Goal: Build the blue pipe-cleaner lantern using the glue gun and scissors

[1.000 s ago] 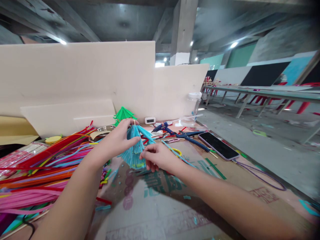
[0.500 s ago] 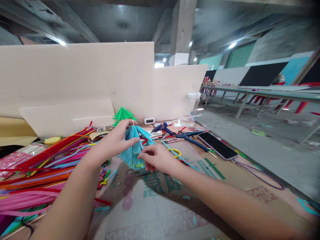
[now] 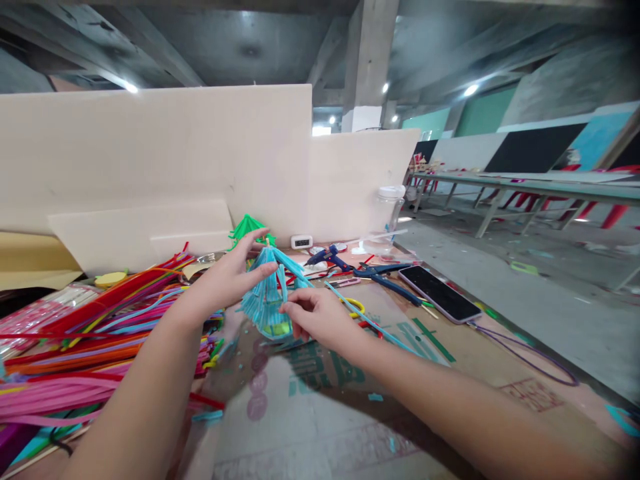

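Observation:
A small blue umbrella-shaped piece made of pipe cleaners [image 3: 267,300] stands on the cardboard-covered table [image 3: 320,413]. My left hand [image 3: 233,277] pinches its top between thumb and fingers. My right hand [image 3: 315,319] is at its lower right edge, fingers pinched on one blue strand. A green piece of the same shape [image 3: 247,228] stands just behind my left hand.
A big heap of coloured pipe cleaners [image 3: 75,340] fills the left. Behind the hands lie a blue glue gun [image 3: 327,257], blue pliers [image 3: 380,275], yellow-handled scissors [image 3: 353,305] and a phone [image 3: 440,292] with a purple cable. A clear jar [image 3: 387,210] and beige boards [image 3: 160,160] stand at the back.
My left hand has loosened from a fuller grasp to a fingertip pinch at the blue piece's top. My right hand shifted slightly up along its edge. The blue piece's skirt shows more.

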Tool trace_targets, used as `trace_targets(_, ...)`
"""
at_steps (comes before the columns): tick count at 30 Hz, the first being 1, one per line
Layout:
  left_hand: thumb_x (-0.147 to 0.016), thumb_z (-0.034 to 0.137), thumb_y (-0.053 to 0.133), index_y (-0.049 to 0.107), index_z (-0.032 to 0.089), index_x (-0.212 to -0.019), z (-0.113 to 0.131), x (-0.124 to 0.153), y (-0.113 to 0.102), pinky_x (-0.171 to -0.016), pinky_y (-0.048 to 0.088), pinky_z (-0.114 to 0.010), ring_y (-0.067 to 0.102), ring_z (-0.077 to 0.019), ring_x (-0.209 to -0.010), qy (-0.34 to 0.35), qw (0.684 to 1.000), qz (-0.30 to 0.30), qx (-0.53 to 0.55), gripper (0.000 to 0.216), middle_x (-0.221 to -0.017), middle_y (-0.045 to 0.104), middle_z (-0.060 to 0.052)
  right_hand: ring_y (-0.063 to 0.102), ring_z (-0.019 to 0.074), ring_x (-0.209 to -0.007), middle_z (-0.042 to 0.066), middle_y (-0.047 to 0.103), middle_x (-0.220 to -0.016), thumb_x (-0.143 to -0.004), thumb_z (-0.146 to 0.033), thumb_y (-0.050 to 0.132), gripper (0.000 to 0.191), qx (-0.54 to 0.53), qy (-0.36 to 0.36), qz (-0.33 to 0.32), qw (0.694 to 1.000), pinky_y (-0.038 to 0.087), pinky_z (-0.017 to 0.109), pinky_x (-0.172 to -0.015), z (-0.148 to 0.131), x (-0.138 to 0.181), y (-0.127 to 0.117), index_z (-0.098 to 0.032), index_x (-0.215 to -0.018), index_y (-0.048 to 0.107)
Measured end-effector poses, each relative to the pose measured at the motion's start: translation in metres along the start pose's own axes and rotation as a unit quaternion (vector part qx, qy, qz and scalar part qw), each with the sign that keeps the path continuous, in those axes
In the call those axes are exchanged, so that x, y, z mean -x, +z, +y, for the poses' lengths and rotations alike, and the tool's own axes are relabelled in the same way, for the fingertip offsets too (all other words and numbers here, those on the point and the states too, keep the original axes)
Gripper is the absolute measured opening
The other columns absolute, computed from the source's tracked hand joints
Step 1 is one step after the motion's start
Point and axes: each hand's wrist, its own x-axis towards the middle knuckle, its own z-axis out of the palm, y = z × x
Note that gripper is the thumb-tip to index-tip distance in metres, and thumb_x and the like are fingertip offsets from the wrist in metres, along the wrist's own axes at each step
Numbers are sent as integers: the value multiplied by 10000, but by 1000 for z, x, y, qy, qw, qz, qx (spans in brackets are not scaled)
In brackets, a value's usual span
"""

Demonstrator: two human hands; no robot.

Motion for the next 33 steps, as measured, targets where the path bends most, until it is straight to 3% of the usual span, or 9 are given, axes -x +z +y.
trace_targets(2,-856,469,515,414,205,-1360,5,0,-3,-895,463,-363,562,-235,-1109,13,998,64,-6,577,-1219,585,-103,480,93,-376,-33,562,-477,-824,-285,537,158,-13,3,-2,1000,378,196,-379,-1,0,-1,-189,-722,610)
trace_targets(4,-872,479,484,608,180,-1145,13,0,-6,-845,466,-335,586,-224,-1017,28,991,129,-37,423,-1105,629,-88,480,91,-379,-32,568,-484,-824,-292,543,166,-10,0,-14,1000,377,196,-381,-3,1,-2,-188,-708,600)
trace_targets(7,-860,472,516,705,195,-913,24,3,-8,-786,450,-300,599,-192,-871,39,995,74,-56,340,-928,667,-44,481,89,-389,-31,568,-487,-829,-286,538,182,19,-19,-26,999,375,197,-393,-7,2,-7,-187,-686,590)
trace_targets(11,-857,421,544,701,191,-846,32,5,-3,-693,423,-262,591,-165,-783,51,998,16,-26,278,-817,672,-13,509,93,-427,-24,580,-519,-841,-320,549,197,43,-42,-22,998,393,200,-419,-13,2,-15,-184,-711,606)
trace_targets(17,-860,407,532,659,166,-827,34,3,4,-677,425,-257,588,-171,-774,38,997,71,14,273,-807,666,-26,550,82,-475,-11,641,-644,-837,-357,581,187,-69,-30,-31,997,459,200,-466,-20,1,-21,-175,-797,596)
trace_targets(22,-901,385,425,543,190,-770,23,0,-2,-607,402,-243,517,-139,-654,26,989,136,53,263,-690,551,7,551,81,-472,-11,638,-629,-836,-305,566,162,-62,-32,-18,997,466,200,-466,-22,-1,-27,-171,-748,559)
trace_targets(27,-887,251,347,433,198,-574,19,0,-13,-577,381,-249,479,-133,-595,-5,980,199,7,329,-574,467,10,549,78,-462,-12,627,-600,-864,-319,531,187,-58,-48,-9,997,460,195,-462,-21,-3,-37,-168,-754,545)
trace_targets(30,-883,332,394,527,191,-591,21,2,-15,-560,406,-249,527,-137,-592,-34,982,185,-1,351,-575,543,1,553,82,-456,-10,624,-596,-889,-341,490,209,-57,-55,-3,997,457,198,-452,-20,-3,-40,-170,-782,544)
trace_targets(33,-827,405,521,668,184,-805,23,4,-16,-577,453,-253,603,-157,-671,-58,983,174,29,267,-732,676,-18,552,82,-460,-6,622,-597,-885,-354,496,218,-46,-59,-4,997,458,195,-447,-18,-4,-39,-167,-784,544)
